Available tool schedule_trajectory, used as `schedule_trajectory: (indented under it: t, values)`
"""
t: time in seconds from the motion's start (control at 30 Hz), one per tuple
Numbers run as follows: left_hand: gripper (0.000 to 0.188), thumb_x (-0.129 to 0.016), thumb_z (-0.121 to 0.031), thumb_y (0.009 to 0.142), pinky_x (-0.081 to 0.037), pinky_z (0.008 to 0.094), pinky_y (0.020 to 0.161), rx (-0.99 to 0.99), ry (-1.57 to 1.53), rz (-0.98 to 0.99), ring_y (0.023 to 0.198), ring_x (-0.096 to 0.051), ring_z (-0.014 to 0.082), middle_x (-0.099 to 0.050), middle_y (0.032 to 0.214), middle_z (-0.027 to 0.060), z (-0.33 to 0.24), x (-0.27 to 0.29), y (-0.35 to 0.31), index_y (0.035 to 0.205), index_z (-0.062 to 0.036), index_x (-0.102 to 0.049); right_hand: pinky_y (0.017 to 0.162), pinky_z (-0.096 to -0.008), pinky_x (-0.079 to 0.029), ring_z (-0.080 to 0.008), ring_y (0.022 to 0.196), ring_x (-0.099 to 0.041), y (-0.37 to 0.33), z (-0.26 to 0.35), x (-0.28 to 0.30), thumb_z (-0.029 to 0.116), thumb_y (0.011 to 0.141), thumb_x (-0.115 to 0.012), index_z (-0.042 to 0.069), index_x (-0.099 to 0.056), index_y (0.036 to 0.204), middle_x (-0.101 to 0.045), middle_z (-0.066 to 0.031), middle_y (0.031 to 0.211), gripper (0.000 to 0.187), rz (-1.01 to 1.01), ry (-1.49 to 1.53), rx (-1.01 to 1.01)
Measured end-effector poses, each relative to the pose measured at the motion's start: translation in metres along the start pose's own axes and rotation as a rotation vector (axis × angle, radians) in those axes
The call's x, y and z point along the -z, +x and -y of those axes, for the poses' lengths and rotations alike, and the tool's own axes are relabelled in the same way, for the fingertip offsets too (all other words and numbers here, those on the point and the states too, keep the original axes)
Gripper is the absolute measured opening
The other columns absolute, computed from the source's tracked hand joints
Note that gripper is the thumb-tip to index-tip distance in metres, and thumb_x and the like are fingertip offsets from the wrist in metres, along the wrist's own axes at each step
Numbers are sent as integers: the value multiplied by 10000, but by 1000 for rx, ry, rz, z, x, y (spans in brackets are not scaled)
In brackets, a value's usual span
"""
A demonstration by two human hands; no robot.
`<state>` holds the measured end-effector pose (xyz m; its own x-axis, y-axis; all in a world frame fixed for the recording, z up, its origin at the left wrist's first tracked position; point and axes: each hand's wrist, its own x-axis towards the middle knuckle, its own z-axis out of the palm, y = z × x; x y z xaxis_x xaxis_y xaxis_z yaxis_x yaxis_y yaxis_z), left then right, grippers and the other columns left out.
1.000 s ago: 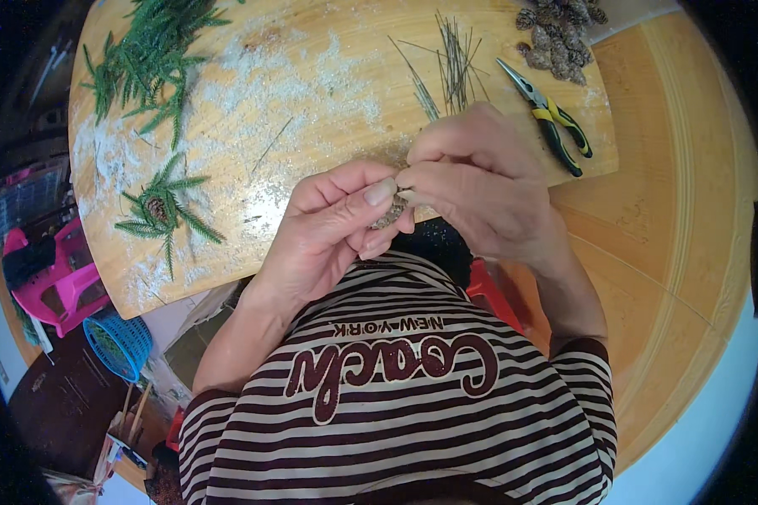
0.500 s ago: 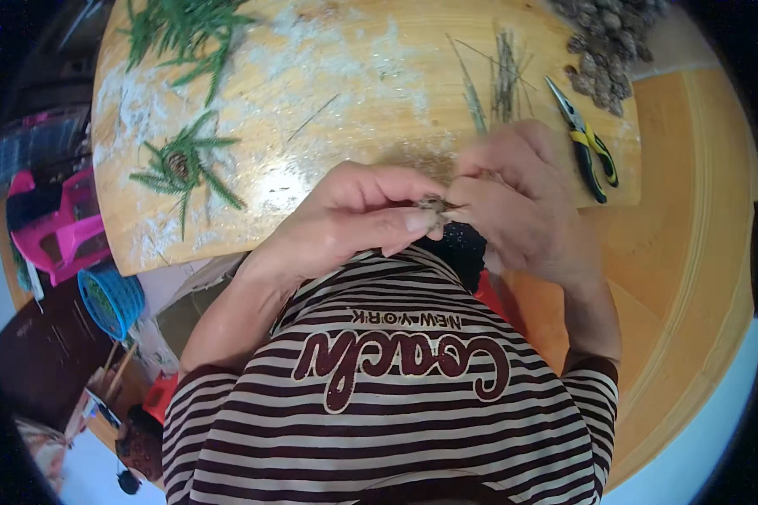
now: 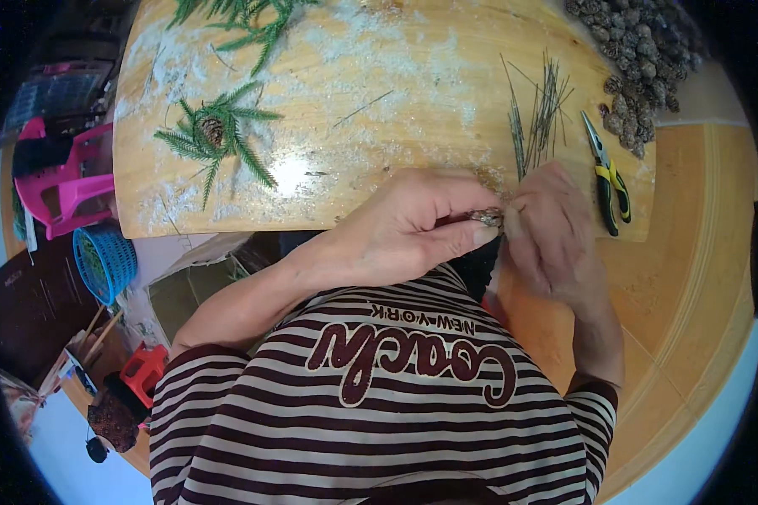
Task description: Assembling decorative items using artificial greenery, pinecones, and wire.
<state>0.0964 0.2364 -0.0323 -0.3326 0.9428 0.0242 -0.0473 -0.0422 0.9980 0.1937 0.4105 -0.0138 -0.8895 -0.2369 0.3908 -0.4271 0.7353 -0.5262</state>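
Near the table's front edge, my left hand [image 3: 417, 225] pinches a small brown pine cone [image 3: 485, 217] between thumb and fingers. Against the right end of that cone, my right hand [image 3: 554, 236] has its fingers closed together. What they grip is hidden. Just beyond the right hand lies a bundle of thin wires [image 3: 544, 114] on the table. To its right rest long-nose pliers [image 3: 602, 160] with yellow and black handles. At the left, a green artificial pine sprig [image 3: 242, 151] spreads around a pine cone [image 3: 211, 130].
A heap of pine cones [image 3: 640, 55] covers the far right corner of the wooden table [image 3: 446, 126]. More green sprigs [image 3: 265, 34] lie at the far left, and a single wire [image 3: 365, 108] mid-table. A pink chair [image 3: 59, 198] and a blue basket [image 3: 109, 265] stand left.
Both hands have shifted right in the picture with the pine cone, and the table scene has moved right too as the view turned. The right hand's fingers have changed position at the cone's end.
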Motion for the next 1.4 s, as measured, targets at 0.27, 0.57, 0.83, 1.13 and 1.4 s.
schedule_trajectory:
  t: [0.27, 0.57, 0.83, 1.13, 1.4]
  values:
    - [220, -569, -81, 892, -428, 240, 609, 234, -623, 11, 611, -487, 77, -573, 744, 30, -5, -1, 0, 1065, 52, -591, 568, -388, -419, -321, 634, -519, -6, 4, 1, -38, 698, -642, -22, -529, 824, -510, -152, 767, 170, -154, -72, 0]
    - [213, -598, -66, 841, -468, 264, 623, -183, 295, -65, 626, -543, 169, -598, 842, 132, -4, -5, -1, 1002, 73, -594, 537, -346, -398, -279, 592, -486, -10, 12, -4, -76, 762, -545, -23, -475, 776, -512, -137, 725, 89, -182, -108, -93]
    - [268, -593, -99, 852, -463, 266, 662, -446, 606, -213, 750, -570, 173, -602, 934, 130, 7, -4, -6, 1076, 46, -584, 491, -356, -386, -293, 563, -487, -9, 17, -12, -49, 746, -593, 4, -504, 779, -485, -102, 685, 109, -218, 99, -308]
    - [212, -581, -162, 900, -455, 231, 676, 324, -553, 259, 687, -544, 112, -571, 832, 19, -9, 11, -1, 959, 41, -586, 607, -377, -447, -341, 688, -553, -6, 25, 5, 38, 798, -585, -4, -570, 895, -554, -138, 811, 107, -100, -80, -17]
    - [174, -648, -76, 802, -440, 260, 572, -429, 738, -145, 661, -560, 175, -552, 749, 99, -3, -5, 0, 928, 27, -586, 605, -312, -438, -250, 658, -540, -15, 26, -6, 65, 863, -541, -18, -564, 903, -547, -114, 803, 95, -134, -72, -304]
